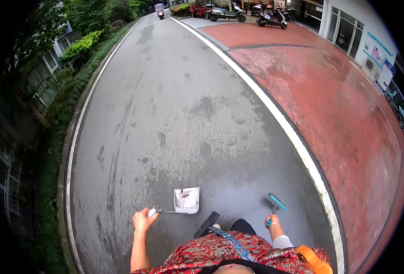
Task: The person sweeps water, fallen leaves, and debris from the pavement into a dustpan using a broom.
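Note:
My left hand (143, 220) is closed around the pale grip of a long-handled dustpan (192, 208). The white pan lies low over the wet-looking road, with dirt and a brown leaf-like scrap in it. On the other side, my right hand (273, 222) is wrapped round the handle of a broom with a narrow teal head (277, 201). That head is near the road surface, to the right of the pan and apart from it. Between the hands, a black bar-shaped object (206, 224) juts out by a blue patterned strap (233, 242); its kind is unclear.
The grey road (165, 114) runs ahead between white edge lines. Red paving (320, 100) borders it on the right, with parked scooters (227, 13) and a building beyond. Hedges (81, 48) line the left. A small vehicle (160, 11) is on the road far ahead.

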### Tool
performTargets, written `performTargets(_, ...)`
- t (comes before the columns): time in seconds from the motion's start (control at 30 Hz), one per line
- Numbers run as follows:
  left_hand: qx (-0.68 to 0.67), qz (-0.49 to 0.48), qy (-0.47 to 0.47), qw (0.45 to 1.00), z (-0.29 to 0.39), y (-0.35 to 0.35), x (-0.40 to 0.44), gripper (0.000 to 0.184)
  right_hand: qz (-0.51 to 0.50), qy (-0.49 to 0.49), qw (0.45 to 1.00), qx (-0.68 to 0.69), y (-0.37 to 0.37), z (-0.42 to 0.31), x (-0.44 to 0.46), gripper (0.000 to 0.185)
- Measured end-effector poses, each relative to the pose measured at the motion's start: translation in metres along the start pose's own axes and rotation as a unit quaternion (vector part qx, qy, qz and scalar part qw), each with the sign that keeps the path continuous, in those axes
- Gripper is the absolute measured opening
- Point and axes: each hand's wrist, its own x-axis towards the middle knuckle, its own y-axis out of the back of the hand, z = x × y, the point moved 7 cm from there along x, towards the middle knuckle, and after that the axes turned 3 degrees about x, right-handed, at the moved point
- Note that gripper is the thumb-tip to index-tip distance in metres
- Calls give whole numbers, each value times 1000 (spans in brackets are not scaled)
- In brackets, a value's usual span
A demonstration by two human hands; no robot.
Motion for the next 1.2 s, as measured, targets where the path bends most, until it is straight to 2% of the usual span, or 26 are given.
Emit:
performTargets(0.13,20,-11,-35,999,54,-10,117,37,-11,15,1000,22,-69,-43,5,13)
performTargets(0.2,3,1,-48,999,76,-19,165,36,7,-29,999,32,-96,-61,33,12)
performTargets(0.33,-22,41,35,998,102,-19,244,35,39,-26,998,50,-186,-125,97,14)
performTargets(0.47,-42,109,83,990,125,-9,315,33,80,-18,996,37,-310,-189,136,14)
performTargets(0.67,-34,127,151,980,157,-21,409,34,-56,-55,997,-1,-538,-271,111,15)
performTargets(0.7,-38,132,152,979,159,-30,428,34,-60,-51,997,-2,-565,-279,118,15)
performTargets(0.8,-9,111,158,981,169,-49,499,36,-164,-55,984,-29,-645,-284,154,13)
performTargets(0.97,25,76,154,985,181,-82,638,35,-192,-6,977,-93,-746,-318,185,10)
performTargets(1.07,-1,58,129,990,196,-98,720,35,-103,39,982,-154,-795,-356,181,14)
performTargets(1.17,45,12,115,992,211,-106,802,36,-115,36,977,-174,-843,-388,191,13)
performTargets(1.2,46,15,112,993,212,-103,828,37,-73,43,985,-148,-853,-397,187,14)
